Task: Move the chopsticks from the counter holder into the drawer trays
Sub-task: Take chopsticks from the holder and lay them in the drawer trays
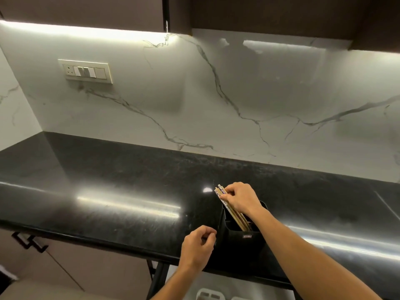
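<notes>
On the black counter, right grip pinches chopsticks in holder; left grip curled.

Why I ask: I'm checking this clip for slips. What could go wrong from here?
The right hand pinches several chopsticks at once, tilted in the black holder; one could slip loose and drop. The holder stands near the front edge of the counter, so dragging the bundle out sideways might tip it off. Whether the left hand steadies it is unclear.
</notes>
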